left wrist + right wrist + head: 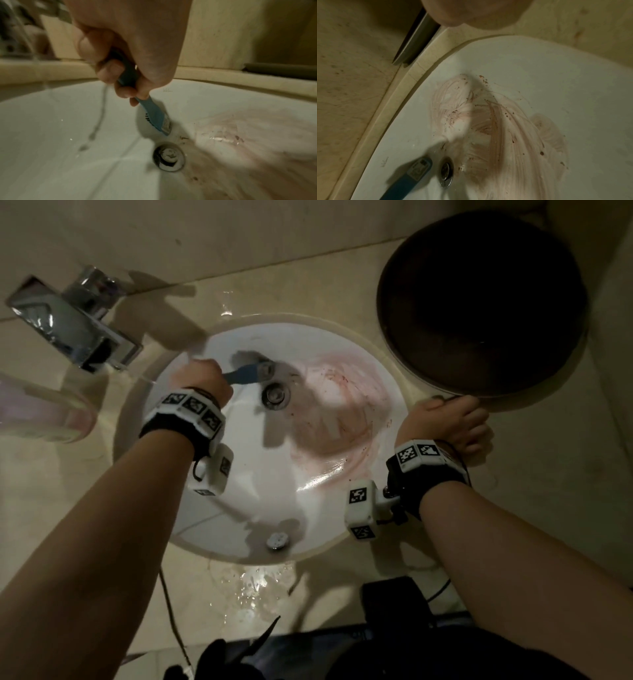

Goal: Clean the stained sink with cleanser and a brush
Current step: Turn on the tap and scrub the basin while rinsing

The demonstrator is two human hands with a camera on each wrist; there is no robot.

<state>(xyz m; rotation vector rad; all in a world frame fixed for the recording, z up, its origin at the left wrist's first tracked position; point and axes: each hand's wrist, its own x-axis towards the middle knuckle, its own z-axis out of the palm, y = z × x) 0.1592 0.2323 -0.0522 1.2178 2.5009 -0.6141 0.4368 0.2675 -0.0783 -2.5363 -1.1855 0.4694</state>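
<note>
l hand point(202, 381) gripping blue brush point(155, 119) by drain point(169, 156), label unreadable, r hand point(448, 422) curled, empty

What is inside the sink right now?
The brush head beside the drain, gripped by the left hand, plus a smeared pink stain. Bristles are hidden underneath.

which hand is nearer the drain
Left. The left hand grips the blue brush inside the sink beside the drain; the right hand rests outside on the counter.
</note>
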